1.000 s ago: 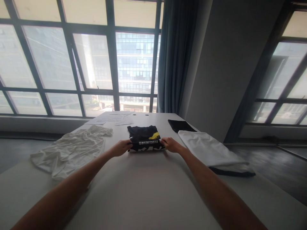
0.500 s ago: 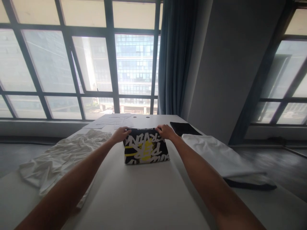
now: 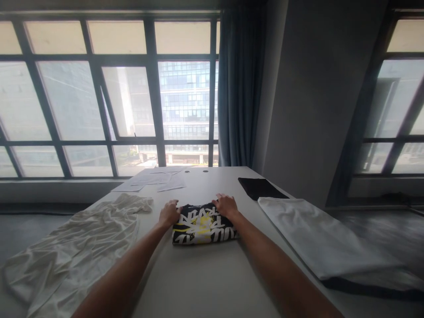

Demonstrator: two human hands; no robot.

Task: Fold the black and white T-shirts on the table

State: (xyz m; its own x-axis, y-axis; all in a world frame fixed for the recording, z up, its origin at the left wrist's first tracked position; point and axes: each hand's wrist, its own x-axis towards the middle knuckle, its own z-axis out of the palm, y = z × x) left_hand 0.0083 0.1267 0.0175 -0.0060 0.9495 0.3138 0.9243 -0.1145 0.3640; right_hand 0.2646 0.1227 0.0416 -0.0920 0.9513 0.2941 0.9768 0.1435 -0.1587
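A folded black T-shirt (image 3: 202, 227) with white lettering and yellow patches lies on the white table (image 3: 198, 282) in front of me. My left hand (image 3: 170, 213) is at its far left corner, thumb on the cloth and fingers over the edge. At the far right corner, my right hand (image 3: 226, 206) grips the cloth in the same way. Parts of the fingertips are hidden behind the fabric edge.
A crumpled white cloth (image 3: 86, 243) spreads along the left side. White sheets (image 3: 155, 179) lie at the far left. On the right are a folded black cloth (image 3: 260, 187) and a white garment (image 3: 318, 234). Windows and a curtain (image 3: 236, 97) stand beyond the table.
The folded T-shirt was held tilted up by its far edge; now it lies flatter on the table. Both hands have come down with it, and the view has tilted upward.
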